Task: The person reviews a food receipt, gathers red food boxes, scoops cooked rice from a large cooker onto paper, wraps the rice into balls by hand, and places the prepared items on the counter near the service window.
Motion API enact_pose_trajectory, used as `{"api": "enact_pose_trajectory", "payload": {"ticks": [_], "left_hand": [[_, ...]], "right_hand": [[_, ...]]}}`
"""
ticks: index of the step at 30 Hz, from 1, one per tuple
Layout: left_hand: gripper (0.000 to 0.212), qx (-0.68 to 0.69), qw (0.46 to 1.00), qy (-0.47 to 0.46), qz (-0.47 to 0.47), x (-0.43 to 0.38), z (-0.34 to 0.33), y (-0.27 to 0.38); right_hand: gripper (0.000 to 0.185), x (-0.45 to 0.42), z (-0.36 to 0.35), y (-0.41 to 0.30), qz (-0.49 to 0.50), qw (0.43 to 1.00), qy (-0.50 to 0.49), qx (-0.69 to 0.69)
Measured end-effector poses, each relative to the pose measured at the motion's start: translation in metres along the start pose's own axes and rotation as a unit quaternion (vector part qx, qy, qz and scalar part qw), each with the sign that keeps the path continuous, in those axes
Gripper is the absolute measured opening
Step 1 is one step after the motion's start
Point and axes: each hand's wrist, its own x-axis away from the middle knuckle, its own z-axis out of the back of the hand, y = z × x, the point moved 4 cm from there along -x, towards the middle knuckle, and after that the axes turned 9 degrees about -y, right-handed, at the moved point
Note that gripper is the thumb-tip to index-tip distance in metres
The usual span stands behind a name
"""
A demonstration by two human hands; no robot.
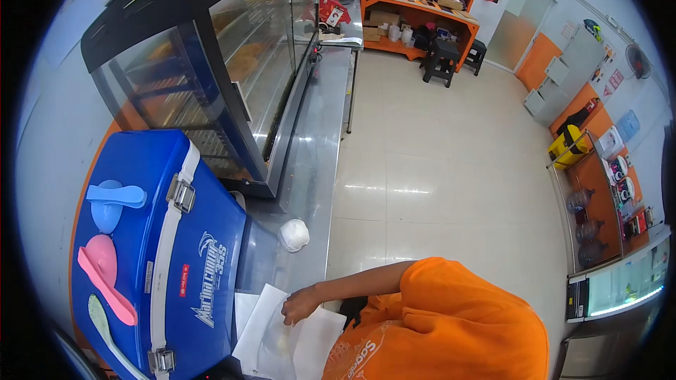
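Observation:
My right hand [301, 306] reaches in from the orange-sleeved arm, its fingers curled on the edge of a clear plastic bag [274, 332]. Something pale shows through the bag, which lies over sheets of white paper [319, 330] at the counter's near end. My left hand is out of view. Beyond the papers, a rounded white bundle [294, 236] sits on the steel counter [311, 169]. On the left stands a large blue cooler box [206, 232] with white straps and metal latches. Blue plastic utensils [113, 203], pink ones [105, 274] and a pale green long-handled utensil [105, 327] lie on it.
A glass display case [253, 63] holding food on racks stands on the counter beyond the cooler. Farther off are an orange shelf unit [417, 2], black stools [442, 58] and a red bag [334, 12]. A metal rack [607, 184] and a glass-door fridge [623, 285] stand at the right.

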Motion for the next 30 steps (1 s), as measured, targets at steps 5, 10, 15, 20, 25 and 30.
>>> {"api": "enact_pose_trajectory", "payload": {"ticks": [5, 10, 15, 20, 25, 30], "left_hand": [[0.059, 0.266, 0.868, -0.400, -0.130, -0.088, 0.060, 0.073], [0.033, 0.344, 0.867, -0.361, -0.012, -0.049, -0.032, 0.020], [0.021, 0.415, 0.852, -0.320, -0.005, -0.077, -0.042, 0.038], [0.016, 0.331, 0.917, -0.223, -0.013, -0.063, -0.066, 0.038], [0.031, 0.163, 0.941, -0.283, 0.085, -0.084, -0.023, 0.056], [0.038, 0.153, 0.922, -0.348, 0.073, -0.095, -0.029, 0.062]], "right_hand": [[0.026, -0.004, 0.001, 0.019, 0.043, 0.991, 0.015, -0.129], [0.021, -0.030, -0.014, 0.042, 0.018, 0.982, 0.041, -0.182], [0.020, -0.018, -0.041, 0.067, -0.177, 0.968, 0.039, -0.175], [0.022, -0.028, -0.033, 0.032, -0.304, 0.953, 0.008, 0.009], [0.034, -0.037, -0.016, 0.000, -0.273, 0.931, 0.159, 0.181], [0.037, -0.056, -0.017, 0.022, -0.303, 0.949, 0.058, 0.067]]}}
